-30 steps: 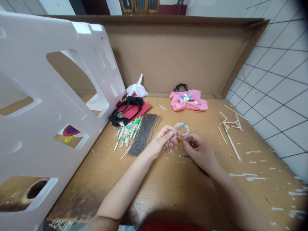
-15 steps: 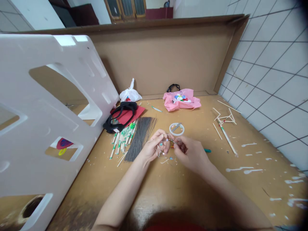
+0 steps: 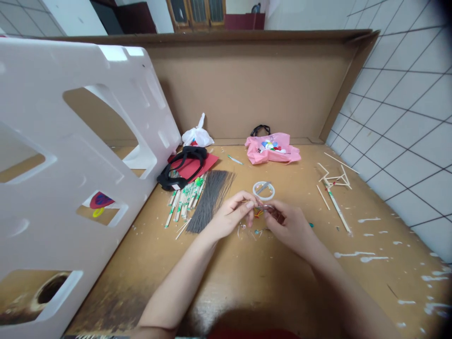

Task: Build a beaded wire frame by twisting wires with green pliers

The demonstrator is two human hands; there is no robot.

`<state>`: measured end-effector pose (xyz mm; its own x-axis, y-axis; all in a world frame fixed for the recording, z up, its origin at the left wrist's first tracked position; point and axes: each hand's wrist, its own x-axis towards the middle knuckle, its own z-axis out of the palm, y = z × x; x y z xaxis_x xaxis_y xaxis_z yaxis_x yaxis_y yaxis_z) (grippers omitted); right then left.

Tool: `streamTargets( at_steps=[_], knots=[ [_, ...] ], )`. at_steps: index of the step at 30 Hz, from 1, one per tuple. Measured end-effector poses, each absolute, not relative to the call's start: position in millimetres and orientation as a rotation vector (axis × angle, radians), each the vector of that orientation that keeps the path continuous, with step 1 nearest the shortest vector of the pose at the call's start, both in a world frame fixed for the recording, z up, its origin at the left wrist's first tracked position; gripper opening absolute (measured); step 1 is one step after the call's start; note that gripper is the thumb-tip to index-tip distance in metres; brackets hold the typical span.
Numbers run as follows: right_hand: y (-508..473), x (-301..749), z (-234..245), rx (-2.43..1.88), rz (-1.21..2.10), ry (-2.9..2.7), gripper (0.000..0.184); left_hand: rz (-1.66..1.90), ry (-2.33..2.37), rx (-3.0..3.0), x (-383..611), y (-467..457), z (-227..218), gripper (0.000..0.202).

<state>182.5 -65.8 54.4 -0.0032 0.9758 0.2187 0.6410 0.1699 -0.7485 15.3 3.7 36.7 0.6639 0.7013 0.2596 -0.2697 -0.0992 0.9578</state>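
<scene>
My left hand (image 3: 233, 215) is closed, with its thumb and forefinger pinching the end of a thin, shiny wire piece (image 3: 264, 207). My right hand (image 3: 290, 225) is closed on the same wire from the other side, and wire loops show among its fingers. The fingertips of both hands almost meet above the table. Just below them lie loose bits of bent wire with small beads (image 3: 256, 231). Something orange and yellow (image 3: 259, 213) shows behind the fingers, too small to name. A teal tip (image 3: 311, 225) sticks out beyond my right hand.
Left of my hands lie a bundle of grey wires (image 3: 208, 202) and paper-wrapped chopsticks (image 3: 187, 200). A black headband (image 3: 181, 167) rests on red paper. Behind are a white ring (image 3: 264, 190) and a pink bag (image 3: 271, 148). A stick frame (image 3: 335, 181) lies right; a white plastic panel (image 3: 106, 165) stands left.
My left hand has tilted and drawn closer to my right. The beaded wire loop that hung from my left fingers is no longer seen there. The whole view has shifted slightly.
</scene>
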Motion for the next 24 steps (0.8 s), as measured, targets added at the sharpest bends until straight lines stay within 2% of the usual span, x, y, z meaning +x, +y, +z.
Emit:
streamTargets(
  at_steps=[24],
  knots=[
    [-62.7,181.8,54.9,-1.471,0.737,-1.642,0.013,0.904,0.473,1.424,16.8,4.4,36.5,0.028]
  ],
)
